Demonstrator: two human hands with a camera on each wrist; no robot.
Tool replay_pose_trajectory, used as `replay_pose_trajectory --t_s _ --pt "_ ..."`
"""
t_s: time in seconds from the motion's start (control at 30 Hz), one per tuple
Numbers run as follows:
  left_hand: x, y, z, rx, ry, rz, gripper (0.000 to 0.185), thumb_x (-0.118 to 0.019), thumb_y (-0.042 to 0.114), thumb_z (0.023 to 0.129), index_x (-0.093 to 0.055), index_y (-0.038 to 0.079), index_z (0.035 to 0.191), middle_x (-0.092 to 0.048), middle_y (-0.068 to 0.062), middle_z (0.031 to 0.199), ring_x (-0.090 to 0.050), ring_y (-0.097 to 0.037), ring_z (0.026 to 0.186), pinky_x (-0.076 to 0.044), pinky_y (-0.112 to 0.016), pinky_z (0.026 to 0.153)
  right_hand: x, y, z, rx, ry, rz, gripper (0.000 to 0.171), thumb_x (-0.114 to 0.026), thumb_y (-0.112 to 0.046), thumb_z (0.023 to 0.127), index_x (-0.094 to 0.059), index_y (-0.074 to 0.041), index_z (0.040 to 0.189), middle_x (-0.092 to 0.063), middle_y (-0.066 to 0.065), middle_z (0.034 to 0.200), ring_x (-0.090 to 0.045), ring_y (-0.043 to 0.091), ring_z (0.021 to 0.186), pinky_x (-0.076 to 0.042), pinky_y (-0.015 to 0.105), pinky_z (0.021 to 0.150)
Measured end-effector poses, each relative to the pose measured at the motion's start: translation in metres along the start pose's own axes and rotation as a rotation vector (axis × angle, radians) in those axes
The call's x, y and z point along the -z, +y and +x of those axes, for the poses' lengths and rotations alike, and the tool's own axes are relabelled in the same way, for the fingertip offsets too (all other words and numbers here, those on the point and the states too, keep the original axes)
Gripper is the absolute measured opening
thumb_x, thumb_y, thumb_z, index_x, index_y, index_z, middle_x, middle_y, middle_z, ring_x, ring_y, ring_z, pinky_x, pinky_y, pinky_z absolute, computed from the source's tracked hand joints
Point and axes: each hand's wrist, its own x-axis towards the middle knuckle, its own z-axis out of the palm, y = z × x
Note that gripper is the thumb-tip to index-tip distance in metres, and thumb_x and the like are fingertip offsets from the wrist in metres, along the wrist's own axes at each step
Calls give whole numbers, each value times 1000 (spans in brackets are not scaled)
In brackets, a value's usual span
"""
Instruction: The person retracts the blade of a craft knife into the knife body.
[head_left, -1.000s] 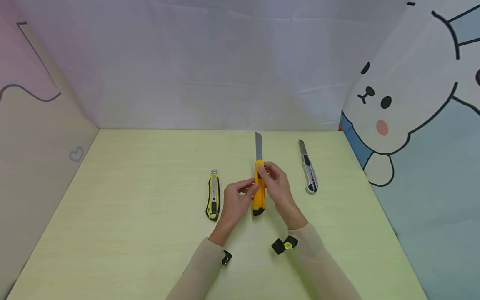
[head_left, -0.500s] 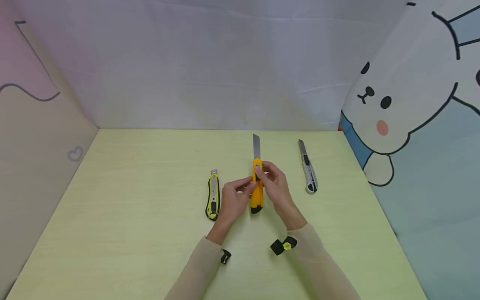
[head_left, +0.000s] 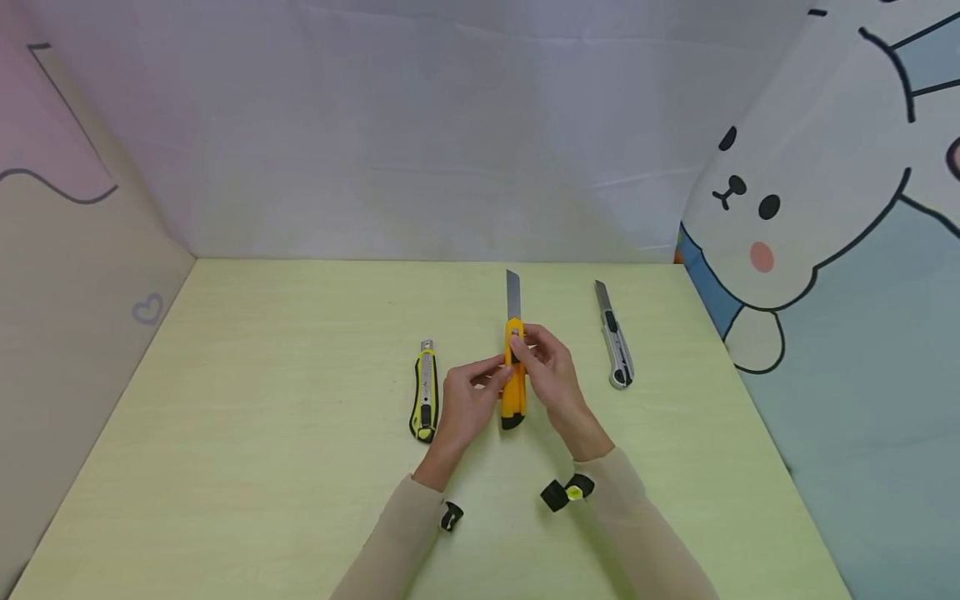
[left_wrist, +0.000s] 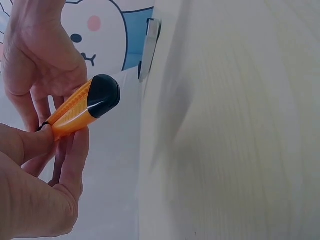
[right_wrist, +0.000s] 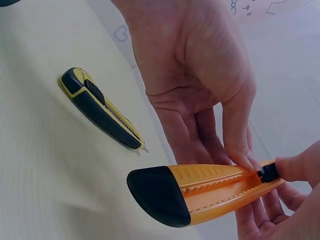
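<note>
Both hands hold an orange utility knife (head_left: 514, 387) with a black end cap, its long grey blade out and pointing away from the person. The left hand (head_left: 470, 402) pinches the knife's body from the left between thumb and fingers. On the other side the right hand (head_left: 555, 375) grips it higher up, its thumb on the black slider (right_wrist: 269, 172), as the right wrist view shows. In the left wrist view the orange handle (left_wrist: 75, 112) tilts above the tabletop, cap end toward the camera. The blade is hidden in both wrist views.
A yellow-and-black utility knife (head_left: 425, 396) lies left of the hands, its blade mostly drawn in. To the right lies a silver utility knife (head_left: 617, 342) with some blade out. The pale wooden table (head_left: 262, 400) meets fabric walls at the back and sides.
The blade shows shorter above the handle than a second ago. The knife and both hands have shifted slightly left; the other two knives have stayed put.
</note>
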Motion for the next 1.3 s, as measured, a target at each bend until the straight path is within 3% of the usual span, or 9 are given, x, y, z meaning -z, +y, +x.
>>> replay_pose_trajectory --t_s 0.3,0.7,1.03,1.3 --pt "-1 -1 0 -2 2 -46 28 -73 15 97 -74 -2 121 -76 -17 108 -69 -30 84 -62 -33 70 0 1 0 13 3 3 30 -62 -21 105 -64 -5 131 -57 7 107 -51 20 86 -46 22 75" --pt "0 0 -2 -3 -13 -47 29 -72 15 98 -73 -3 122 -76 -17 110 -70 -28 82 -62 -32 69 2 -1 -2 -27 15 -14 35 -65 -33 103 -66 -10 130 -66 11 114 -59 22 93 -51 25 78" --pt "-3 1 -3 8 -4 -85 29 -72 10 97 -72 -5 121 -74 -22 112 -70 -38 87 -63 -39 71 4 -1 -2 6 26 2 32 -66 -26 103 -68 -6 128 -67 8 104 -58 22 90 -52 24 76" --pt "-4 3 -3 3 12 -66 28 -72 11 97 -73 -5 120 -74 -21 111 -69 -36 85 -62 -39 71 3 -2 -1 24 21 35 32 -66 -24 103 -68 -4 128 -66 7 102 -58 20 88 -51 22 74"
